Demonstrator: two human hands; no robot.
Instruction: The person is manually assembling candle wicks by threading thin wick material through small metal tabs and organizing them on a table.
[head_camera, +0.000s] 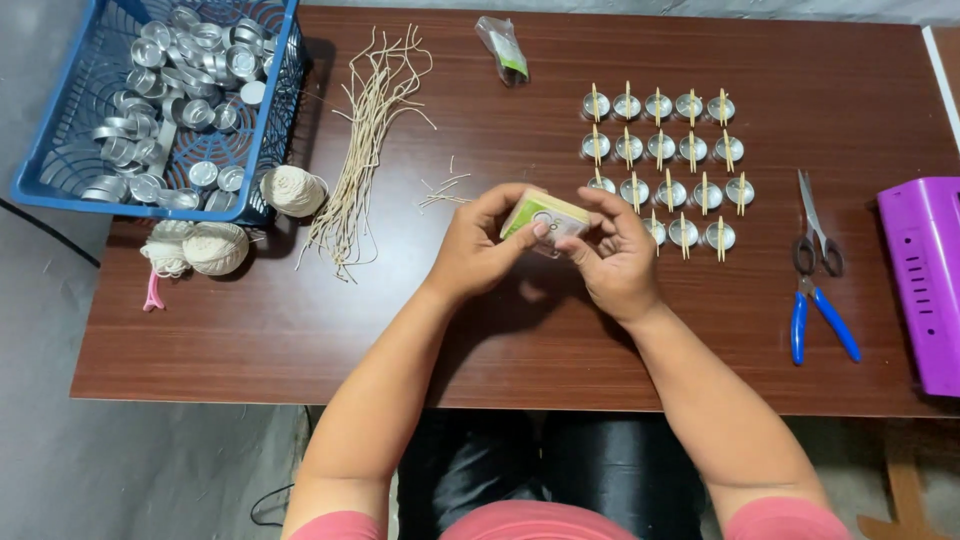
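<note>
Small cardboard box (545, 220), green and white, sits just above the centre of the frame, held over the brown wooden table (300, 330) by both hands. Left hand (478, 250) curls around the box's left end, thumb and fingers pinched on it. Right hand (612, 255) closes on the right end, fingertips pressed to its top and side.

Right of the hands, rows of small metal cups (660, 165) stand in a grid, each with a thin wooden stick laid across its rim. Further right lie scissors (818, 225) and, just below them, blue-handled pliers (820, 315); a purple plastic case (925, 280) lies at the right edge.

In the upper left a blue plastic basket (55, 170) holds a heap of empty metal cups. Balls of cream string (215, 245) lie just below it, with a bundle of cut wick lengths (365, 140) beside them. A small clear bag (503, 48) lies at top centre.
</note>
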